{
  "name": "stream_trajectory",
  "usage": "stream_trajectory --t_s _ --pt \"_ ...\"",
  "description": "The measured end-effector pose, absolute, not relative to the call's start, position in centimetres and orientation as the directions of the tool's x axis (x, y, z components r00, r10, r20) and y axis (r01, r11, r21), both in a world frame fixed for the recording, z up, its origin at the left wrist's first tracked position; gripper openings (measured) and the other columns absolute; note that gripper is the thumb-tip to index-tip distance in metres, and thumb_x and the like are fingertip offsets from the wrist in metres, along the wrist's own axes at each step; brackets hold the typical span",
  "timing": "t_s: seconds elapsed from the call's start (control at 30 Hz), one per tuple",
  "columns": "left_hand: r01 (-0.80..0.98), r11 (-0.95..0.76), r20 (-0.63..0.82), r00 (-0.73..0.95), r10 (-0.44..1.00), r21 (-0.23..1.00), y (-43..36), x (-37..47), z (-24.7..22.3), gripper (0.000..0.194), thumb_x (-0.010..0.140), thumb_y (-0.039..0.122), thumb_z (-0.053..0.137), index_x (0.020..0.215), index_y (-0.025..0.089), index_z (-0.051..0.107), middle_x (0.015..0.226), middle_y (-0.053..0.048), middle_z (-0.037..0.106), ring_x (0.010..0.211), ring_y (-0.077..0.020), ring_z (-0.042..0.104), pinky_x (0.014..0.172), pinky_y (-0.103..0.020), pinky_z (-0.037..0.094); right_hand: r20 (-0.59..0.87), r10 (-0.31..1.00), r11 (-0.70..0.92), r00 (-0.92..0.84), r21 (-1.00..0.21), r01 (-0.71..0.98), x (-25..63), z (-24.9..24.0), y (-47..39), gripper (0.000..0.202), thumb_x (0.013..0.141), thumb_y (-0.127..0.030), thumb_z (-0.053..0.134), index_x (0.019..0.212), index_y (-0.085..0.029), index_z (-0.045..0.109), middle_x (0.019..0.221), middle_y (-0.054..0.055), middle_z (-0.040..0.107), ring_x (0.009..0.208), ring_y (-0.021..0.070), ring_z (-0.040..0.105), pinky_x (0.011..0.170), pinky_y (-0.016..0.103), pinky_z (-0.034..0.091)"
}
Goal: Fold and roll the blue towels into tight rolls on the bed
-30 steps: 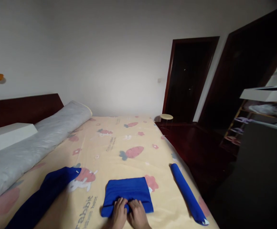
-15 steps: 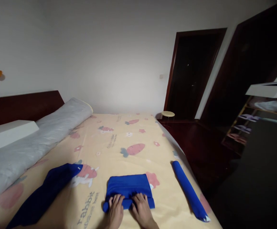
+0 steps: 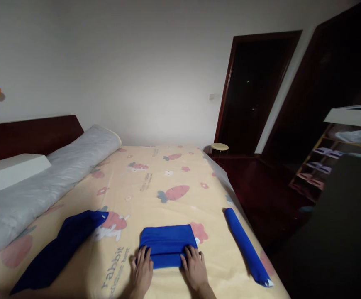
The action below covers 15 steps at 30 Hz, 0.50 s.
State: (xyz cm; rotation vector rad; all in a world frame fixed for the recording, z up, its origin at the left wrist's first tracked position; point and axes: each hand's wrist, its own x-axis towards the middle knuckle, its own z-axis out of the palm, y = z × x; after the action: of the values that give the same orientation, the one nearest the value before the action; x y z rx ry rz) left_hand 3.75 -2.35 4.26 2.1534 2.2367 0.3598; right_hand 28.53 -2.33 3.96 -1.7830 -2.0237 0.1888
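A blue cloth (image 3: 168, 238) lies flat on the bed in front of me, with its near edge rolled into a thick band. My left hand (image 3: 143, 265) curls its fingers over the left end of that roll. Over the right end, my right hand (image 3: 194, 265) is curled the same way, thumb on the near side. Off to the right is a blue cloth rolled into a long tube (image 3: 247, 247), a white tag at its near end. A loose, crumpled blue cloth (image 3: 59, 251) rests on the left; neither hand touches it.
The bed (image 3: 155, 207) has a yellow sheet with carrots and rabbits. Along its left side lie a long grey roll of bedding (image 3: 68, 162) and a white box (image 3: 15, 170). Beyond its right edge are a stool (image 3: 219, 147), a shoe rack (image 3: 315, 166) and a dark door (image 3: 258, 95).
My hands have moved apart, from nearer the middle of the roll to its two ends. The other two blue cloths stay put; the view has shifted slightly.
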Motion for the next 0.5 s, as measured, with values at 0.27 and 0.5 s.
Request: stream_trajectory --t_s 0.27,0.5 --pt "0.937 -0.228 0.124 0.202 0.972 0.265 -1.3 9.5 2.1 0.053 0.088 0.009 0.031 0.127 0.024 0.063 0.134 -0.004 0.065 0.125 -0.0175 0.056 0.111 -0.035 0.04 0.24 0.926 0.37 -0.293 -0.405 0.836 22.3 4.5 -1.9 0.043 0.09 -0.025 0.046 0.131 -0.023 0.06 0.135 0.007 0.061 0.131 0.025 0.048 0.118 0.044 0.019" --pt "0.971 -0.2 0.253 0.162 0.954 0.131 -0.9 3.4 1.4 0.046 0.097 0.037 0.033 0.139 0.029 0.05 0.146 -0.001 0.054 0.133 -0.019 0.049 0.108 -0.038 0.042 0.211 0.965 0.232 -0.159 -0.389 0.892 27.7 2.7 -1.2 0.055 0.098 -0.051 0.032 0.138 -0.02 0.054 0.146 0.008 0.049 0.137 0.0287 0.043 0.114 0.049 0.03"
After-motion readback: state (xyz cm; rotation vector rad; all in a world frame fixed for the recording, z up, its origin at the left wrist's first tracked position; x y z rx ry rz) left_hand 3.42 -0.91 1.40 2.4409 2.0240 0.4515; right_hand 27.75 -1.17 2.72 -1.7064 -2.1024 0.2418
